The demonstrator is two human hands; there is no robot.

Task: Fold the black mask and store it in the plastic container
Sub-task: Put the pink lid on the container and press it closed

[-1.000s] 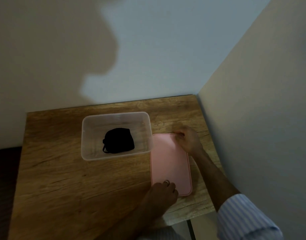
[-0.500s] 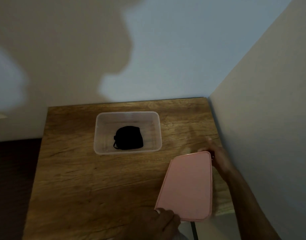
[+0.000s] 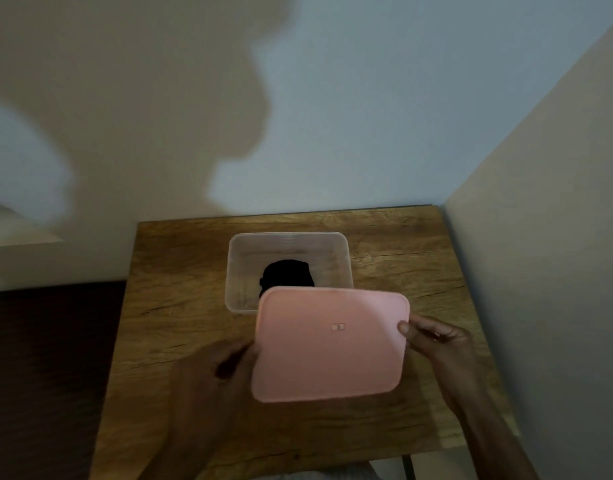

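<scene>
The folded black mask (image 3: 287, 274) lies inside the clear plastic container (image 3: 241, 258) at the back middle of the wooden table. A pink lid (image 3: 329, 344) hovers in front of the container and hides its near edge and part of the mask. My left hand (image 3: 215, 368) grips the lid's left edge. My right hand (image 3: 436, 341) pinches its right edge, thumb on top.
The wooden table (image 3: 166, 306) sits in a corner, with a wall behind and a wall (image 3: 540, 237) close along its right side. A dark floor drops off on the left. A pale ledge (image 3: 17, 226) shows at far left.
Both hands have lifted the pink lid off the table's right side, turned it crosswise and brought it over toward the container. The mask and container have stayed put.
</scene>
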